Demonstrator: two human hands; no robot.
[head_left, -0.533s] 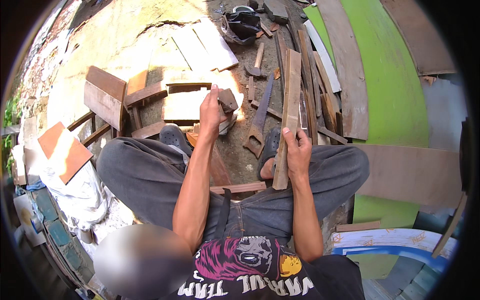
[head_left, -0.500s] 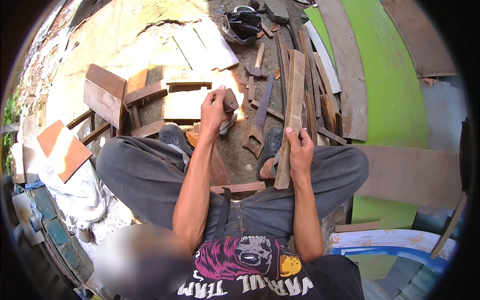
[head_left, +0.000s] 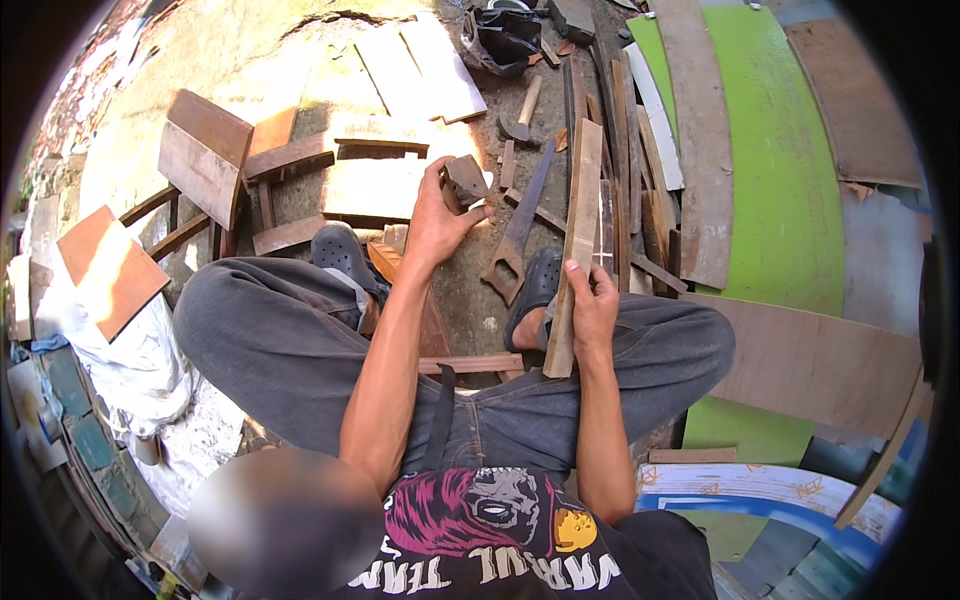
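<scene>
My left hand (head_left: 436,225) is raised between my knees and grips a small dark-brown wooden block (head_left: 466,178). Its thumb reaches out under the block, while the fingers are partly hidden behind it. Over my right thigh, my right hand (head_left: 594,310) is closed on the near part of a long wooden batten (head_left: 584,210), thumb on its upper face. The batten stretches away from my lap, tilted slightly to the right. A handsaw (head_left: 523,222) with a wooden handle lies on the ground between the two hands.
Beyond the saw lies a hammer (head_left: 521,108), near a black plastic bag (head_left: 498,42). Long boards (head_left: 640,150) and a green panel (head_left: 780,180) lie to the right. At left stand a wooden frame (head_left: 290,158) and a white sack (head_left: 130,370). A short wood strip (head_left: 470,363) lies before my lap.
The block has turned in my left hand, and that thumb has swung out to the right. My right hand keeps its hold on the batten, whose far end sits slightly lower. The view has shifted a little.
</scene>
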